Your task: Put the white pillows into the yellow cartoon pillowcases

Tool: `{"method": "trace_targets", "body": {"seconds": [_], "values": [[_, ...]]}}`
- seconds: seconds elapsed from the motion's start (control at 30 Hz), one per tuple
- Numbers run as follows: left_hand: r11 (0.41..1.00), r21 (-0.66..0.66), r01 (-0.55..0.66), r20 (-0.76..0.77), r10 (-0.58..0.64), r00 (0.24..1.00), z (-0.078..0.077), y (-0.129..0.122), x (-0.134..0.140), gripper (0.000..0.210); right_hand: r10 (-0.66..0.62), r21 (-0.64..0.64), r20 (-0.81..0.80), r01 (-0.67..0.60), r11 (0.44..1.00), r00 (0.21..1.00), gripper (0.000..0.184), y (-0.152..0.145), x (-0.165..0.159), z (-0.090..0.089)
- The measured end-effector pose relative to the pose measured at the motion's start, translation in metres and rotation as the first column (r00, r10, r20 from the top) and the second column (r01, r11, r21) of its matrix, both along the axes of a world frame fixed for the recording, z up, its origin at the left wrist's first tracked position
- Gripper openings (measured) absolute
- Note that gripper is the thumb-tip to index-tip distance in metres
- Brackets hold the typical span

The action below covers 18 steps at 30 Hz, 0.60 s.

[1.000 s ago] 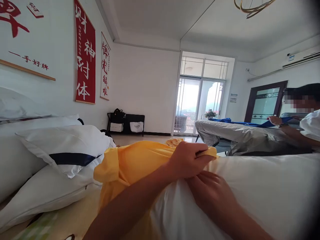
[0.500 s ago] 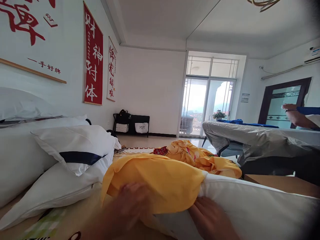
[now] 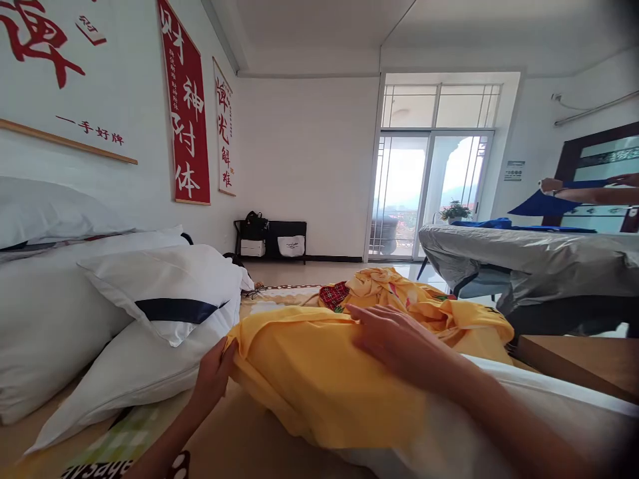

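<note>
Moved since half a second ago: left hand (image 3: 212, 369) has gone out to the left corner of the yellow cover (image 3: 299, 366); right hand (image 3: 394, 339) has left the white pillow (image 3: 569, 409) and now lies on the cover.
Left hand: fingers closed, pinching the cover's corner.
Right hand: fingers stretched out and close together, touching the cover's far edge; whether they grip it, I cannot tell.
Yellow cover: in front of the person, between both hands, lying over the pillow's left part.
White pillow: showing past the cover's right end, partly behind the right forearm.
Beyond the cover: crumpled yellow printed cloth (image 3: 454, 319); a cardboard box (image 3: 589, 356) stands to its right.
Left side: stacked white pillows (image 3: 164, 276), one with a dark band, on a patterned sheet (image 3: 132, 436).
Far right: a co-worker's hands (image 3: 550, 186) raise blue cloth (image 3: 539, 205) above a plastic-draped surface (image 3: 499, 249).
</note>
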<state>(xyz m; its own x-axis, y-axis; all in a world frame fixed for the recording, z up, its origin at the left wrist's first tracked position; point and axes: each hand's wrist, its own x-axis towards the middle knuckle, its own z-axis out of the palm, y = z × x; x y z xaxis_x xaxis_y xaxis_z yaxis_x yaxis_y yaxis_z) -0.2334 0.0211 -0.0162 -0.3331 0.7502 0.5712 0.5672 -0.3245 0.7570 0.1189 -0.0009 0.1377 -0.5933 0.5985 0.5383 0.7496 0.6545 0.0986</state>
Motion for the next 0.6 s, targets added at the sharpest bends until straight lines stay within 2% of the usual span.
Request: {"method": "trace_targets", "body": {"seconds": [0.07, 0.2, 0.3, 0.37, 0.43, 0.53, 0.6], "values": [[0.999, 0.037, 0.008, 0.007, -0.008, 1.0, 0.011, 0.005, 0.0, 0.041, -0.02, -0.148, 0.096, 0.034, 0.988, 0.995, 0.036, 0.013, -0.01, -0.002], [0.993, 0.113, -0.019, 0.05, 0.013, 0.999, 0.029, 0.013, -0.004, 0.042, -0.07, -0.245, -0.044, 0.057, 0.968, 0.997, 0.033, 0.022, -0.019, -0.005], [0.966, 0.26, -0.007, -0.112, 0.037, 0.993, 0.047, 0.011, -0.003, 0.038, -0.068, -0.274, -0.045, 0.053, 0.96, 0.997, 0.029, 0.023, -0.024, 0.0], [0.936, 0.349, 0.034, -0.269, 0.065, 0.961, 0.06, 0.009, -0.003, 0.033, -0.085, -0.218, 0.048, 0.093, 0.971, 0.995, 0.025, 0.023, -0.029, 0.006], [0.927, 0.37, 0.064, -0.362, 0.081, 0.929, 0.069, 0.01, -0.007, 0.032, -0.148, -0.1, 0.161, 0.166, 0.981, 0.976, 0.025, 0.022, -0.033, 0.014], [0.934, 0.353, 0.053, -0.388, 0.095, 0.917, 0.072, 0.011, -0.02, 0.032, -0.226, 0.108, 0.248, 0.205, 0.973, 0.942, 0.02, 0.024, -0.028, 0.023], [0.94, 0.341, 0.004, -0.337, 0.118, 0.934, 0.071, 0.009, -0.028, 0.033, -0.177, 0.205, 0.229, 0.13, 0.97, 0.957, 0.02, 0.029, -0.016, 0.028]]}}
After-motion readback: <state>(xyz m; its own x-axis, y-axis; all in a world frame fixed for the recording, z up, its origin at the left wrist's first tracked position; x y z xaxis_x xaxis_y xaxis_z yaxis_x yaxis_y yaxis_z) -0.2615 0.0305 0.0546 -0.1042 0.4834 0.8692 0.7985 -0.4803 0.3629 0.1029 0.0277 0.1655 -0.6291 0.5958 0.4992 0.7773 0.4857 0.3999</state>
